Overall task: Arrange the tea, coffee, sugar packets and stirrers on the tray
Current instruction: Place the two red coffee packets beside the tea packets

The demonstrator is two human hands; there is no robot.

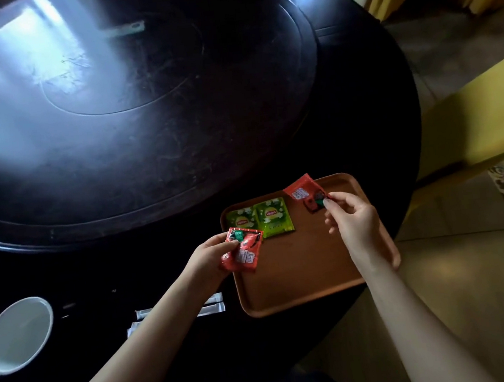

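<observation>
Tray (pixel 300 279): brown, smooth, rectangular w/ rounded corners and a low rim, sitting at the near right edge of a round, glossy dark table (pixel 147 155). Two green tea packets (pixel 263 219), flat, foil-like, lie side by side w/ edges overlapping at the tray's far left. Left hand (pixel 211 257) pinches a small bunch of red coffee sachets (pixel 243 251), crinkly and shiny, over the tray's left rim; looks like 2, exact count unclear. Right hand (pixel 352 224) is closed thumb-to-fingertip on 1 more red sachet (pixel 305 193), held tilted above the tray's far side, other fingers loosely curled. White paper sticks (pixel 209 304), thin and long, lie on the table left of the tray, partly hidden under the left forearm; at least 3. One white round cup (pixel 17 335) stands far left.
</observation>
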